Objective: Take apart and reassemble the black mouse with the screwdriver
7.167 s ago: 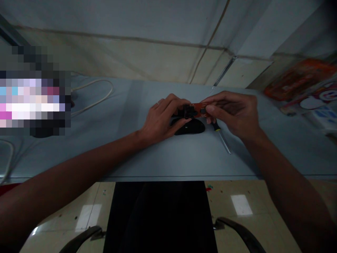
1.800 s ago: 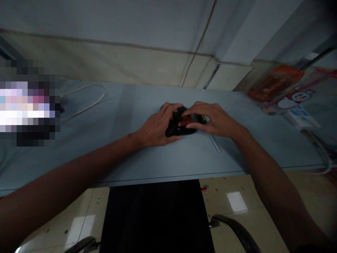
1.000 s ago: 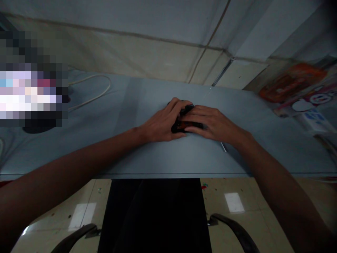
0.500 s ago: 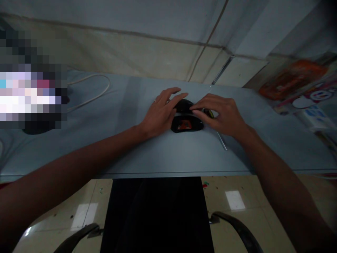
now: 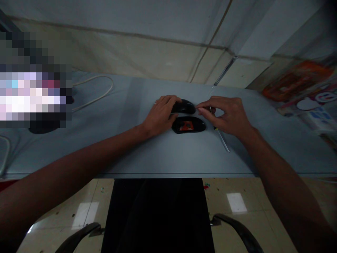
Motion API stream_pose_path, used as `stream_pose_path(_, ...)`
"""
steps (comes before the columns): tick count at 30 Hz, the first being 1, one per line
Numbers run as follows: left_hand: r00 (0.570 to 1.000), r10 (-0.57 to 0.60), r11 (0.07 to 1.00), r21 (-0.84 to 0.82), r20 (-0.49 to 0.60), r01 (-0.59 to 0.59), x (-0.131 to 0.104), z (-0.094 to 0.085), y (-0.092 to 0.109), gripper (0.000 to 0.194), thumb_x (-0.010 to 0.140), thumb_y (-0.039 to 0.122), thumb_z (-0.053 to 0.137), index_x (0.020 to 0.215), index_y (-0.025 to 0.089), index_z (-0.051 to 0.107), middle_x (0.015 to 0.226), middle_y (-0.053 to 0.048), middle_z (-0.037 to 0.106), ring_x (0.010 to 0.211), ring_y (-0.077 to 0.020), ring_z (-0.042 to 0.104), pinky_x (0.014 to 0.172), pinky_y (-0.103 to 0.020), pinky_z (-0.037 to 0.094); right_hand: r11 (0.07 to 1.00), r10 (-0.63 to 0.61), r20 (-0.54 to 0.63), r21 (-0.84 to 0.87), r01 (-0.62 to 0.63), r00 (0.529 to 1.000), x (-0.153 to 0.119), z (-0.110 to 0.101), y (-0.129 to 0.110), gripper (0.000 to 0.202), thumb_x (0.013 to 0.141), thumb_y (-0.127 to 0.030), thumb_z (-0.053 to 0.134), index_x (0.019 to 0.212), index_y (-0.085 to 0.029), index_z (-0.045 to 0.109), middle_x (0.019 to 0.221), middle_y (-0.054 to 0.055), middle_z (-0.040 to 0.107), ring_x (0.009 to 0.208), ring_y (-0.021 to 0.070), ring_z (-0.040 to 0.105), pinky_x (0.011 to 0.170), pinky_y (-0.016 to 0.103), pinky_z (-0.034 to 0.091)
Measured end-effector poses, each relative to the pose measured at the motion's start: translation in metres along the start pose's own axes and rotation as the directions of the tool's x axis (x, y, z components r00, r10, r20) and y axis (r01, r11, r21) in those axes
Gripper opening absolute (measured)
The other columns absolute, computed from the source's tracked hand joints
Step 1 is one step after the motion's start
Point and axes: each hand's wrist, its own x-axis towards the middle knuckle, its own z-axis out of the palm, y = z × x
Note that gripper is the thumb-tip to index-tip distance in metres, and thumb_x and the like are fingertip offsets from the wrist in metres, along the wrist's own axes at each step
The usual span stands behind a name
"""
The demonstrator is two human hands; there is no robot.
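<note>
Lying on the grey table are two black mouse-shaped parts, one behind the other. The rear one is a smooth, domed mouse cover [image 5: 186, 106], and my left hand [image 5: 163, 111] has its fingers over the left end. In front of it, the mouse base [image 5: 189, 125] shows a red-orange part inside, apparently a circuit board. My right hand [image 5: 222, 112] is pinched at the cover's right tip; whatever sits between thumb and forefinger is too small to tell. A screwdriver [image 5: 223, 140] with a clear shaft lies below that hand, its handle mostly hidden.
A blurred-out screen [image 5: 34, 95] stands at the left, with a white cable [image 5: 109, 89] looping behind it. Orange and printed plastic packages [image 5: 297, 80] lie at the far right. A tiled wall [image 5: 147, 52] borders the table's back; chair armrests [image 5: 237, 228] show below its front edge.
My left fingers, raised half a second ago, have come down over the mouse cover. My right hand has shifted slightly right, uncovering more of the cover's tip. The view has shifted a little.
</note>
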Motion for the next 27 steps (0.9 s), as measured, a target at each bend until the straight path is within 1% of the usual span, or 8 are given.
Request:
stream_pose_path(4, 0.998, -0.040, 0.999, -0.001, 0.053, 0.040, 0.003, 0.002, -0.009, 0.066, 0.091, 0.019, 0.066, 0.153, 0.021, 0.045, 0.153, -0.011, 0.056, 0.143, -0.0311, 0.049, 0.122, -0.054, 0.041, 1.000, 0.020, 0.000, -0.006, -0.020, 1.000, -0.001, -0.001, 0.001, 0.020, 0.101, -0.037, 0.062, 0.101, -0.025, 0.078, 0.086, 0.001, 0.080, 0.070, 0.0181, 0.071, 0.069, 0.035, 0.052)
stream_pose_path(7, 0.997, -0.065, 0.998, -0.008, 0.032, 0.066, 0.005, 0.004, -0.015, 0.056, 0.092, 0.017, 0.063, 0.147, 0.022, 0.052, 0.144, -0.009, 0.063, 0.133, -0.0281, 0.055, 0.120, -0.050, 0.043, 1.000, 0.003, -0.017, 0.005, -0.003, 1.000, -0.001, 0.000, 0.003, 0.019, 0.100, -0.036, 0.062, 0.101, -0.026, 0.078, 0.087, 0.002, 0.079, 0.073, 0.0189, 0.072, 0.072, 0.036, 0.055)
stream_pose_path(9, 0.998, -0.052, 0.998, -0.021, -0.036, 0.051, 0.005, 0.004, -0.016, 0.048, 0.093, 0.017, 0.062, 0.140, 0.021, 0.055, 0.137, -0.008, 0.066, 0.126, -0.0264, 0.057, 0.116, -0.048, 0.045, 1.000, -0.025, -0.069, 0.016, 0.026, 0.997, 0.000, 0.002, 0.003, 0.019, 0.099, -0.035, 0.063, 0.108, -0.026, 0.077, 0.097, 0.004, 0.079, 0.087, 0.0218, 0.074, 0.081, 0.039, 0.058)
stream_pose_path(13, 0.975, 0.120, 0.982, -0.119, -0.187, -0.144, 0.004, -0.001, -0.009, 0.042, 0.101, 0.039, 0.061, 0.137, 0.020, 0.052, 0.137, -0.011, 0.063, 0.124, -0.0248, 0.056, 0.110, -0.042, 0.048, 0.994, -0.064, -0.129, 0.078, 0.074, 0.990, 0.001, 0.007, 0.000, 0.048, 0.095, -0.043, 0.070, 0.139, -0.026, 0.065, 0.133, 0.012, 0.070, 0.126, 0.0298, 0.065, 0.105, 0.051, 0.055)
stream_pose_path(15, 0.951, 0.212, 0.953, -0.167, -0.226, -0.252, 0.001, -0.003, -0.002, 0.048, 0.102, 0.054, 0.059, 0.136, 0.021, 0.050, 0.135, -0.012, 0.062, 0.123, -0.0246, 0.056, 0.107, -0.042, 0.049, 0.988, -0.076, -0.098, 0.128, 0.088, 0.992, 0.002, 0.009, -0.003, 0.055, 0.093, -0.048, 0.072, 0.144, -0.027, 0.062, 0.137, 0.012, 0.068, 0.130, 0.0296, 0.063, 0.110, 0.051, 0.053)
stream_pose_path(18, 0.937, 0.248, 0.928, -0.217, -0.245, -0.303, -0.002, -0.005, 0.007, 0.048, 0.102, 0.059, 0.057, 0.131, 0.022, 0.051, 0.129, -0.011, 0.062, 0.121, -0.0243, 0.057, 0.106, -0.042, 0.050, 0.974, -0.093, -0.059, 0.201, 0.103, 0.994, 0.003, 0.006, -0.006, 0.050, 0.092, -0.046, 0.074, 0.138, -0.029, 0.066, 0.130, 0.009, 0.073, 0.122, 0.0263, 0.069, 0.107, 0.046, 0.055)
stream_pose_path(21, 0.953, 0.216, 0.921, -0.281, -0.212, -0.272, -0.005, -0.004, 0.012, 0.058, 0.098, 0.062, 0.063, 0.136, 0.022, 0.046, 0.130, -0.012, 0.059, 0.121, -0.0247, 0.058, 0.105, -0.043, 0.052, 0.960, -0.080, -0.007, 0.268, 0.079, 0.997, 0.003, -0.002, -0.006, 0.044, 0.090, -0.045, 0.077, 0.130, -0.029, 0.071, 0.124, 0.006, 0.076, 0.115, 0.0249, 0.072, 0.102, 0.042, 0.057)
stream_pose_path(27, 0.966, 0.260, 0.928, -0.281, 0.012, -0.246, -0.012, 0.004, 0.009, 0.097, 0.083, 0.057, 0.078, 0.157, 0.024, 0.024, 0.142, -0.017, 0.051, 0.131, -0.0313, 0.054, 0.112, -0.051, 0.051, 0.954, -0.122, 0.195, 0.294, 0.060, 0.973, 0.000, -0.005, -0.001, 0.042, 0.090, -0.048, 0.077, 0.126, -0.027, 0.072, 0.124, 0.007, 0.076, 0.114, 0.0238, 0.073, 0.099, 0.039, 0.057)
